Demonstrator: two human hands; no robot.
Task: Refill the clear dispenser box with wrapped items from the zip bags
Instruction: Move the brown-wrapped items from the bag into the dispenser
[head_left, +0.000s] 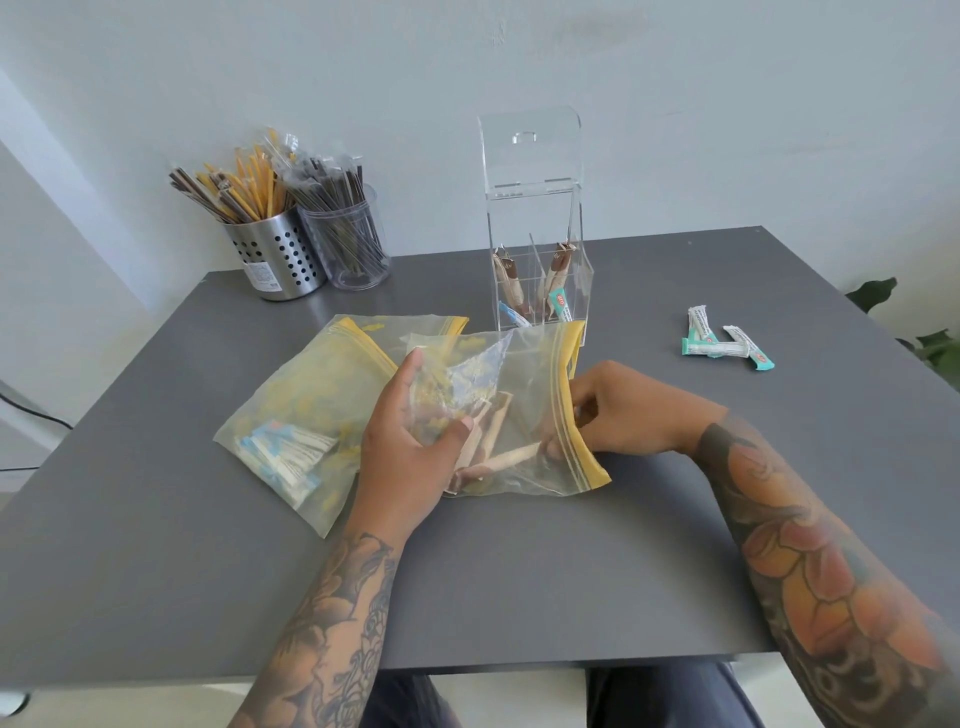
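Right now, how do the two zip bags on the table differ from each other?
1. The left bag lies flat on the table, untouched; the right bag is gripped by the left hand, while the right hand reaches into its mouth.
2. The left bag holds white and blue wrapped sticks; the right bag holds brown and beige ones.
Both are clear bags with a yellow zip strip.

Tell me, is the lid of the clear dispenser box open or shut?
Open: the lid stands upright above the clear dispenser box.
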